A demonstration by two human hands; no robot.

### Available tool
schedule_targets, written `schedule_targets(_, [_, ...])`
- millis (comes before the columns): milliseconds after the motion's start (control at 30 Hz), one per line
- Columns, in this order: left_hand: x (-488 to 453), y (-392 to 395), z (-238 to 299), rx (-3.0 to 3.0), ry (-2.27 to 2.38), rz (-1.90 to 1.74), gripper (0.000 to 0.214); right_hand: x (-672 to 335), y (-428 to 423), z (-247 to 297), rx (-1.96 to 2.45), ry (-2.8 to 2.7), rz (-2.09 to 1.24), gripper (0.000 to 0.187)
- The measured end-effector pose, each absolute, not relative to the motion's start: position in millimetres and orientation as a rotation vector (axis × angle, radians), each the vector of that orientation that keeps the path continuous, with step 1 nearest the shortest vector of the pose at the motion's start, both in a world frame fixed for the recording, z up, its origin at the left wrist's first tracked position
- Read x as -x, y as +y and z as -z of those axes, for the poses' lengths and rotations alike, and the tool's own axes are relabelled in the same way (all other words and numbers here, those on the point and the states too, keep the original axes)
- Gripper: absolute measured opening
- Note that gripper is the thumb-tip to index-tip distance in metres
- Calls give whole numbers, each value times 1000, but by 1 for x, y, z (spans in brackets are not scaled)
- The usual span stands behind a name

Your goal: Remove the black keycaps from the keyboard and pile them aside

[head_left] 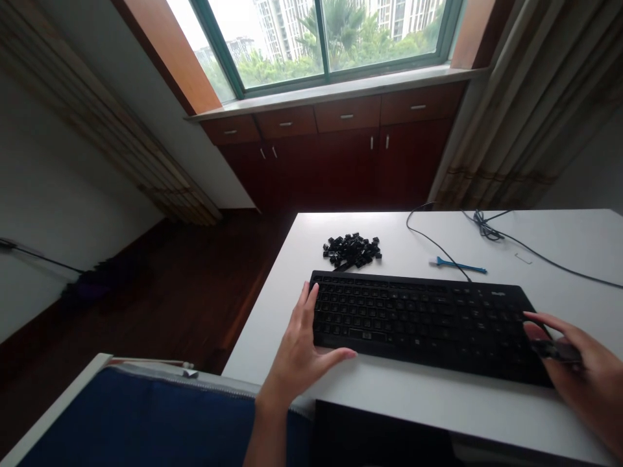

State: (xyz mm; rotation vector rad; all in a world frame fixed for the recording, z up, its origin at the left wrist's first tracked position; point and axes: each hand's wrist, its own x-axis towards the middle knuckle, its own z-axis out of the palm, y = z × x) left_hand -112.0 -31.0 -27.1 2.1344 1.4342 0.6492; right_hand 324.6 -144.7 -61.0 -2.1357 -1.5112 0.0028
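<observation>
White desk (413, 405), black keyboard (418, 321) between hands: left hand (296, 357) spread on its left end, right hand (574, 370) pinching dark flat piece (555, 351).

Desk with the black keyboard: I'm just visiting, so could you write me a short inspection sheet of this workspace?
Surface: white desk, with everything below lying on it.
Job's things: black keyboard; pile of loose black keycaps beyond it.
Clutter: blue plastic tool; small pale clip.
Hands: left hand open, fingers on the keyboard's left edge; right hand gripping a dark flat object at the keyboard's right end.
Cables: dark cables looping behind the keyboard.
Surroundings: window, wooden cabinets, curtain, wooden floor.
</observation>
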Motion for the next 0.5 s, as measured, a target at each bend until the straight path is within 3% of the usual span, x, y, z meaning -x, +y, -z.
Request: schedule_targets(500, [109, -4, 17, -2238, 1329, -513, 116, -313, -128, 36, 2155, -1472, -195, 37])
